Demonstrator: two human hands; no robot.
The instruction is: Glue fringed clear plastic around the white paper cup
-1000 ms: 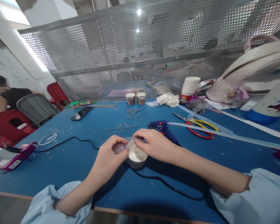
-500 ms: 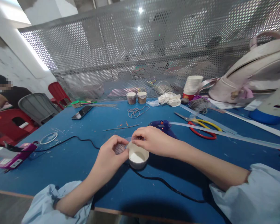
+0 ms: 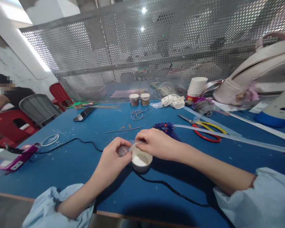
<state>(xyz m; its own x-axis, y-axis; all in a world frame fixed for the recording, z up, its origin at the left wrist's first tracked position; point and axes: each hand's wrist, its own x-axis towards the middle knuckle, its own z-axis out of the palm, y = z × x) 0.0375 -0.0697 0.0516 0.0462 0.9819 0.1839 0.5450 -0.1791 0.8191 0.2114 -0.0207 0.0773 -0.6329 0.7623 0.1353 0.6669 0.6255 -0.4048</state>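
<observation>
A small paper cup (image 3: pixel 142 165), white inside and grey outside, is tilted with its mouth toward me near the middle of the blue table (image 3: pixel 80 164). My left hand (image 3: pixel 116 158) pinches the cup's left rim, with clear crinkled plastic (image 3: pixel 122 151) tucked in its curled fingers. My right hand (image 3: pixel 154 144) closes its thumb and fingers on the cup's upper rim, beside the left fingertips. What else the fingertips cover is hidden. Just beyond the right hand lies a blue glue gun (image 3: pixel 165 127) with a long clear glue stick in its back.
Red and yellow scissors (image 3: pixel 206 129) lie at the right, near a stack of paper cups (image 3: pixel 197 87) and a pale bag (image 3: pixel 256 72). Two filled cups (image 3: pixel 144 99) stand at the back. A black cable (image 3: pixel 171 188) runs under the hands. A phone (image 3: pixel 84 114) lies left; a person sits far left.
Both hands keep their hold on the cup and have hardly moved. The whole view has shifted very slightly.
</observation>
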